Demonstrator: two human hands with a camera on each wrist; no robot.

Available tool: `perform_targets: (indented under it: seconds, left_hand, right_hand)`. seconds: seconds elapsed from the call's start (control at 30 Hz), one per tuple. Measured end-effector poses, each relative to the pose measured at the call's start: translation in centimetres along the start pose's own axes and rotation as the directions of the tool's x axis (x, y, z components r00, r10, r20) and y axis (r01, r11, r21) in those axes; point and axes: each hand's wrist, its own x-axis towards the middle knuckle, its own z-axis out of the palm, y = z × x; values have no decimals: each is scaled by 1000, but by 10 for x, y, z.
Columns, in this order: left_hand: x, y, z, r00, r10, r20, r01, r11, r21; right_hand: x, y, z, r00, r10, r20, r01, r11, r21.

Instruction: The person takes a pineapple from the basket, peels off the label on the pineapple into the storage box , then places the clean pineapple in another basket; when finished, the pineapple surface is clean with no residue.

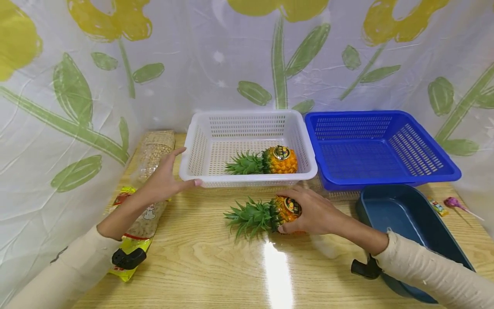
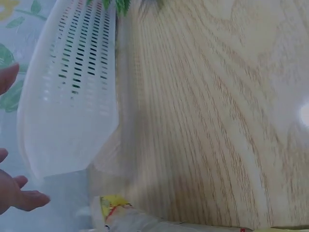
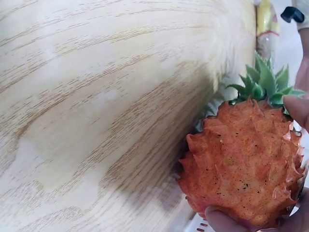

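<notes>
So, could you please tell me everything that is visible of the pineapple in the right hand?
The pineapple has orange, firm-looking, spiky skin, a green crown of pointed leaves and a dark round label. It is sideways, crown toward the person's left, in front of the white basket. The right hand grips its body; whether it touches the table is unclear.

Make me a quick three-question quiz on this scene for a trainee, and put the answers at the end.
1. Multiple choice: what does the right hand grip?
a) a lollipop
b) a pineapple
c) a blue basket

2. True or false: the left hand also grips a pineapple.

3. Count: how many pineapples show in the head view?

Key:
1. b
2. False; it is by the left end of the white basket.
3. Two; the other pineapple lies inside the white basket.
</notes>
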Motion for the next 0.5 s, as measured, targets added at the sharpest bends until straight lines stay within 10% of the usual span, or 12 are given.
perform_targets:
  seconds: [0.5]
  left_hand:
    - [-28, 40, 8, 961, 256, -106, -276, 920, -278]
  right_hand:
    - [0, 3, 0, 1000, -1, 12, 1, 1000, 1]
